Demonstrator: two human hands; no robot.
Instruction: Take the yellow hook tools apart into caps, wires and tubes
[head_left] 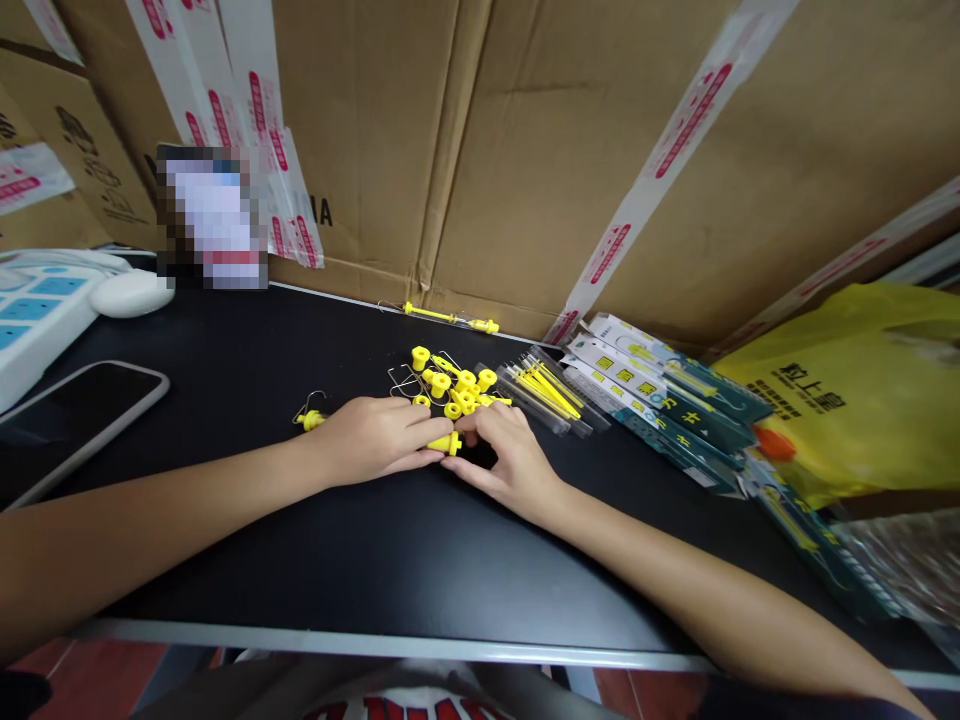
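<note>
In my left hand (382, 435) lies a yellow plastic tool with a wire hook (307, 420). Its hooked end sticks out on the left, and its other end shows past my fingertips on the right. My right hand (510, 450) has thumb and fingers curled in around that right end, touching it; the fingertips are partly hidden. Just beyond my hands is a heap of yellow plastic caps (440, 384) with bent wire hooks (405, 380) among them. Thin yellow rods (547, 388) in clear plastic tubes lie to the right of the heap.
Against the cardboard box (360, 130) rests another yellow hooked tool (450, 318). Printed cartons (660, 400) and a yellow bag (847, 390) are on the right. On the left are a phone (90, 410), a white power strip (37, 310) and a blurred-out upright screen (214, 220).
</note>
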